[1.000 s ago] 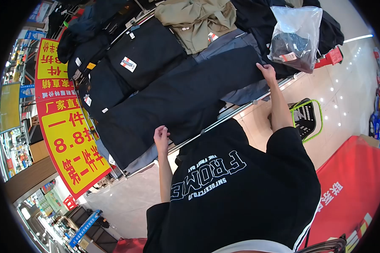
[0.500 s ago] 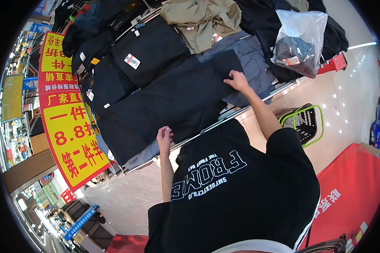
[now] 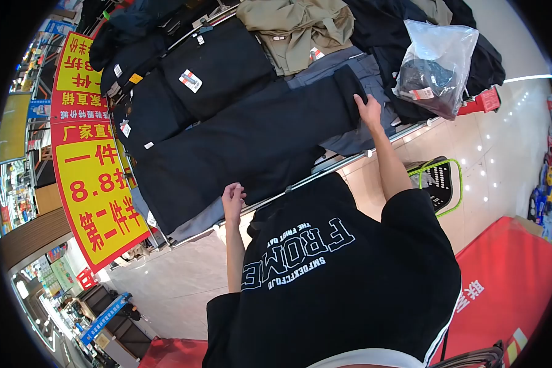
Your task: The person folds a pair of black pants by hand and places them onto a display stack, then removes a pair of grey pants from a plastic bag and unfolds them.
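- A long black garment lies slantwise across the pile of clothes, its left end nearer the person and its right end farther off, doubled over in a narrow fold.
- The right hand grips that folded right end, thumb on top of the cloth.
- The left hand is by the garment's near edge, fingers loosely curled (whether it touches the cloth, I cannot tell).
- A grey garment shows from underneath, on the near side below the right hand.
- Just beyond the long piece, to the left, lies a folded black garment with a white and red tag.
- Farther back, a crumpled khaki garment lies to the right of it.
- A clear plastic bag with something dark inside lies on the right part of the pile.
- A metal rail runs along the near edge.
- On the far left stands a red and yellow sign.
- To the right, below the rail, is a black basket with a green rim.
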Available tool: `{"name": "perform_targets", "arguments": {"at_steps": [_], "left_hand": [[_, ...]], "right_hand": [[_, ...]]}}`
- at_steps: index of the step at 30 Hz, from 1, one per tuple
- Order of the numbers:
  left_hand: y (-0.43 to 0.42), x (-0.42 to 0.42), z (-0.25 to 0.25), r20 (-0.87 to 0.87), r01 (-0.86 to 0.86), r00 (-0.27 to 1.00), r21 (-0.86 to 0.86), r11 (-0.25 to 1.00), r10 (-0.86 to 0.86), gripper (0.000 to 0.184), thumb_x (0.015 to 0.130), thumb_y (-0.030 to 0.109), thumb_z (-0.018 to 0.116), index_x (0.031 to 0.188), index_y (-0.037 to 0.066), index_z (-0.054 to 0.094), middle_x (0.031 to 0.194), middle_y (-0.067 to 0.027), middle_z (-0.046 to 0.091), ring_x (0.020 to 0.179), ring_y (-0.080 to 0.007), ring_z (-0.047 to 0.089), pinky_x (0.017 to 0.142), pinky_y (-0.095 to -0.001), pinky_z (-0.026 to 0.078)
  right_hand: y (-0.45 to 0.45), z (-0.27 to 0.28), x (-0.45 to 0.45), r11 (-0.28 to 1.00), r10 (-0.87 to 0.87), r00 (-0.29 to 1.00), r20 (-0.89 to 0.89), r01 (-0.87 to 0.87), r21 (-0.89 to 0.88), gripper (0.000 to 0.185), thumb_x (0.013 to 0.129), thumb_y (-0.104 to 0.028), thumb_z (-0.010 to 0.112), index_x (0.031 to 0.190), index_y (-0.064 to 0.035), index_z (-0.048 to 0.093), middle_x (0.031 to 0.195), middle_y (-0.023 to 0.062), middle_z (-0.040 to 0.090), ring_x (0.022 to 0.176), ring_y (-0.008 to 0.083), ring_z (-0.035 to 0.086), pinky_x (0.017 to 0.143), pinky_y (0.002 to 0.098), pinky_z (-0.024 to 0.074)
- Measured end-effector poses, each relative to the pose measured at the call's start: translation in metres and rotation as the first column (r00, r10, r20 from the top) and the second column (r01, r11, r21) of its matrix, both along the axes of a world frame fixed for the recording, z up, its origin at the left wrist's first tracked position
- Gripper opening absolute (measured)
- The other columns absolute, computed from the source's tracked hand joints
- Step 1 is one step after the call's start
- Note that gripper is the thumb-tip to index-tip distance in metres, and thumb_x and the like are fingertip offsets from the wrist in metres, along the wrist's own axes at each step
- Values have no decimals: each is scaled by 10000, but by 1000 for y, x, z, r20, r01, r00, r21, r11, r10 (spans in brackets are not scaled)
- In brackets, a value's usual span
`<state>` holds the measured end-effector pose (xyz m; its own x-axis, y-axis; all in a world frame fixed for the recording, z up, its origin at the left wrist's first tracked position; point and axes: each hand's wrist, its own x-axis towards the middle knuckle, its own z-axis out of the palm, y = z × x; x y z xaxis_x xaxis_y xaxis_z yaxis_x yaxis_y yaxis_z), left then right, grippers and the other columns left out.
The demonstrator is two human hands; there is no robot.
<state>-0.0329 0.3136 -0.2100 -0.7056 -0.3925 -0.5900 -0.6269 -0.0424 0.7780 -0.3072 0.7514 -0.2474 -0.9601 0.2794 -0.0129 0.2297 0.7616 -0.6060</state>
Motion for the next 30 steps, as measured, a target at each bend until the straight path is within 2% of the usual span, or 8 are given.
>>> {"name": "perform_targets", "arguments": {"at_steps": [7, 11, 18, 21, 23, 25, 27, 30], "left_hand": [[6, -9, 2, 5, 29, 1000, -11, 1000, -28, 283, 926, 294, 581, 1106, 76, 593, 948, -37, 647, 760, -86, 589, 620, -218, 451], [9, -15, 8, 7, 115, 993, -55, 992, -114, 289, 924, 288, 578, 1104, 62, 595, 937, -45, 649, 760, -88, 587, 617, -217, 449], [17, -29, 4, -14, 189, 982, -72, 979, -190, 268, 922, 259, 582, 1096, 56, 598, 910, -40, 646, 739, -89, 582, 609, -212, 444], [20, -35, 1, 15, 198, 980, -51, 979, -197, 267, 923, 256, 581, 1096, 55, 596, 906, -35, 640, 736, -90, 581, 612, -210, 444], [20, -36, -2, 20, 217, 976, -42, 975, -217, 263, 924, 260, 581, 1095, 61, 597, 910, -34, 637, 738, -90, 581, 616, -211, 446], [19, -37, -3, 25, 211, 977, -40, 977, -211, 269, 923, 267, 583, 1100, 65, 597, 920, -37, 639, 739, -92, 583, 620, -215, 450], [18, -37, -4, 27, 199, 980, -41, 979, -198, 275, 923, 274, 585, 1104, 68, 598, 929, -40, 641, 741, -94, 584, 625, -219, 454], [12, -32, -1, 17, 70, 997, 36, 997, -70, 246, 909, 244, 601, 1071, 59, 602, 891, -39, 638, 716, -80, 569, 584, -206, 435]], "right_hand": [[43, -20, -12, 985, -164, 984, -72, 160, -60, 611, 819, -446, 636, 1121, 82, 590, 1064, 304, 614, 1062, 420, 574, 935, 417, 433], [80, -39, -22, 914, -344, 928, 142, 366, -177, 617, 799, -416, 674, 1184, 57, 575, 1146, 269, 603, 1122, 384, 561, 973, 400, 419], [71, -26, -17, 895, -378, 906, 187, 410, -174, 630, 789, -431, 680, 1173, 59, 584, 1152, 265, 604, 1118, 380, 566, 968, 394, 424], [42, 11, -10, 942, -311, 950, -14, 307, -138, 615, 775, -447, 688, 1111, 62, 612, 1063, 266, 637, 1043, 382, 604, 903, 397, 460], [17, 29, -5, 969, -197, 956, -220, 155, -191, 536, 760, -402, 733, 986, 72, 630, 865, 214, 649, 777, 293, 632, 724, 365, 488], [-18, 56, 7, 960, -81, 960, -269, 3, -278, 455, 767, -373, 735, 810, 49, 572, 714, 188, 571, 657, 256, 555, 642, 379, 450], [-46, 67, 19, 961, 132, 963, -234, -182, -207, 425, 746, -345, 747, 751, 25, 538, 690, 211, 572, 666, 361, 557, 641, 427, 449], [-77, 33, 32, 906, 382, 909, -165, -403, -127, 434, 741, -376, 745, 733, 3, 535, 690, 190, 559, 689, 366, 557, 629, 430, 440]]}}
